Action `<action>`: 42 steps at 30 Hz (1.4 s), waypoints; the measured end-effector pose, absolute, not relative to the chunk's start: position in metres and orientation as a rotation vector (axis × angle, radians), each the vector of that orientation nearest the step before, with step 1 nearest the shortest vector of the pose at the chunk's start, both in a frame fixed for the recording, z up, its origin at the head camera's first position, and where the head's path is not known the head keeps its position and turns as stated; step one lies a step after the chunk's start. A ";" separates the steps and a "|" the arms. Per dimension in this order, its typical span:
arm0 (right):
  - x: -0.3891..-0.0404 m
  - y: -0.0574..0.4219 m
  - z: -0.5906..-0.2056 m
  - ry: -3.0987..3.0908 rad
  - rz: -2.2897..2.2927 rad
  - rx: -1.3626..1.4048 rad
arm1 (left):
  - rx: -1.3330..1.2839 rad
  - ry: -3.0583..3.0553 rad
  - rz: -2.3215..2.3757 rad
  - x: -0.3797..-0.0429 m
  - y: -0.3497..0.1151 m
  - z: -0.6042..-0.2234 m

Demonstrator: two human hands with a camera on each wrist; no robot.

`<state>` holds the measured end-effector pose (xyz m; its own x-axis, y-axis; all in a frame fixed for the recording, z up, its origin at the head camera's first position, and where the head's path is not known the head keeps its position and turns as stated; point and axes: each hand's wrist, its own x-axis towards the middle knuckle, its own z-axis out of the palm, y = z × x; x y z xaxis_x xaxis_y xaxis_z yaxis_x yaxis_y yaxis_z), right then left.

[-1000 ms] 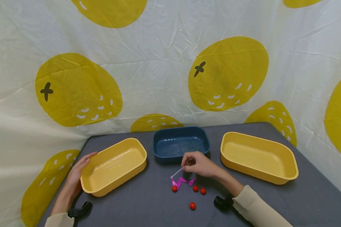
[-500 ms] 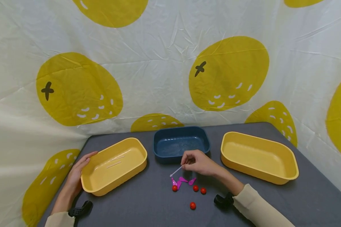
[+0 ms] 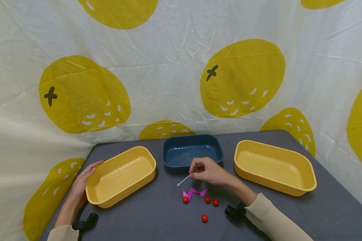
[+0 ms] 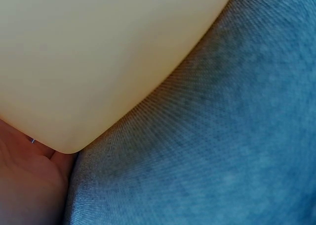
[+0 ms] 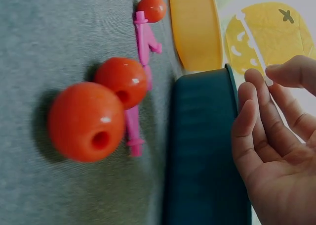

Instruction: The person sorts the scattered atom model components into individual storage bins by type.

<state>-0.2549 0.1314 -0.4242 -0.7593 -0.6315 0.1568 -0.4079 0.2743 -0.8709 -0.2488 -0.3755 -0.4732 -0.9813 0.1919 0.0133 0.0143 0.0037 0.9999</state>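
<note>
Between thumb and fingertips my right hand (image 3: 207, 171) pinches a thin white stick (image 3: 183, 180) with a small knob at its lower end. It holds the stick slanted above the table, in front of the blue bin (image 3: 176, 170). Below lie several small pink plastic pieces (image 3: 203, 192) and several red beads (image 3: 204, 218); a bead in the right wrist view (image 5: 86, 122) shows its hole. My left hand (image 3: 78, 187) rests along the left end of a yellow bin (image 3: 128, 191), fingers extended against its side. Two thin pale sticks (image 3: 121, 175) lie inside that bin.
A second yellow bin (image 3: 274, 179) stands at the right on the dark grey tabletop (image 3: 157, 221). Behind the table hangs a white cloth (image 3: 169, 90) printed with yellow fruit. Black wrist devices are strapped to both forearms.
My right hand has moved slightly left and up with the white stick, whose knobbed end now stands farther from the pink pieces. The left hand and the bins have not visibly moved.
</note>
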 end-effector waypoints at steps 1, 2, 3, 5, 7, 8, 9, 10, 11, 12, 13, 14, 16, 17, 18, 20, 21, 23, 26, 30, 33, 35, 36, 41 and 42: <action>-0.255 0.130 -0.423 2.326 -1.487 -0.974 | 0.218 2.134 2.119 -0.249 -0.376 -0.473; -0.256 0.129 -0.421 2.338 -1.482 -0.974 | 0.216 2.135 2.118 -0.249 -0.376 -0.474; -0.257 0.128 -0.419 2.348 -1.480 -0.978 | 0.215 2.133 2.119 -0.249 -0.376 -0.474; -0.258 0.125 -0.416 2.366 -1.479 -0.991 | 0.211 2.126 2.122 -0.249 -0.377 -0.474; -0.260 0.123 -0.412 2.371 -1.486 -1.003 | 0.209 2.123 2.124 -0.249 -0.377 -0.475; -0.260 0.121 -0.411 2.375 -1.485 -1.000 | 0.209 2.124 2.123 -0.249 -0.377 -0.475; -0.261 0.120 -0.409 2.372 -1.491 -1.001 | 0.209 2.123 2.123 -0.249 -0.377 -0.474; -0.261 0.119 -0.407 2.369 -1.495 -1.004 | 0.211 2.123 2.123 -0.250 -0.377 -0.474; -0.262 0.118 -0.406 2.368 -1.499 -1.009 | 0.211 2.122 2.123 -0.250 -0.377 -0.474; -0.262 0.117 -0.404 2.370 -1.500 -1.010 | 0.211 2.119 2.126 -0.249 -0.377 -0.474; -0.262 0.115 -0.403 2.375 -1.497 -1.014 | 0.210 2.117 2.127 -0.249 -0.377 -0.474; -0.263 0.114 -0.402 2.381 -1.492 -1.014 | 0.209 2.112 2.131 -0.249 -0.377 -0.473; -0.264 0.112 -0.399 2.382 -1.492 -1.026 | 0.208 2.110 2.133 -0.248 -0.376 -0.473; -0.264 0.111 -0.398 2.382 -1.491 -1.028 | 0.205 2.111 2.133 -0.248 -0.376 -0.472; -0.265 0.109 -0.397 2.378 -1.494 -1.029 | 0.204 2.110 2.133 -0.247 -0.376 -0.472; -0.266 0.107 -0.394 2.367 -1.505 -1.039 | 0.204 2.113 2.131 -0.247 -0.376 -0.472; -0.267 0.106 -0.393 2.360 -1.514 -1.044 | 0.204 2.116 2.130 -0.247 -0.376 -0.472; -0.268 0.104 -0.391 2.366 -1.519 -1.048 | 0.204 2.107 2.134 -0.247 -0.375 -0.472; -0.270 0.101 -0.388 2.382 -1.515 -1.044 | 0.207 2.098 2.140 -0.248 -0.375 -0.471; -0.272 0.096 -0.383 2.386 -1.511 -1.028 | 0.207 2.086 2.148 -0.248 -0.374 -0.470; -0.273 0.092 -0.381 2.377 -1.518 -1.027 | 0.204 2.083 2.151 -0.248 -0.374 -0.469; -0.275 0.089 -0.379 2.372 -1.523 -1.028 | 0.207 2.086 2.151 -0.248 -0.374 -0.469; -0.276 0.088 -0.378 2.365 -1.528 -1.033 | 0.208 2.087 2.151 -0.248 -0.374 -0.469; -0.281 0.080 -0.372 2.362 -1.525 -1.034 | 0.209 2.094 2.152 -0.248 -0.374 -0.469; -0.282 0.079 -0.370 2.366 -1.522 -1.032 | 0.206 2.095 2.151 -0.247 -0.374 -0.469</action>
<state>-0.2822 0.0785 -0.3703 -0.7536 -0.6143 0.2340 -0.4678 0.2511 -0.8474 -0.2473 -0.3743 -0.4693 -0.9821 0.1885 0.0062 0.0012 -0.0264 0.9997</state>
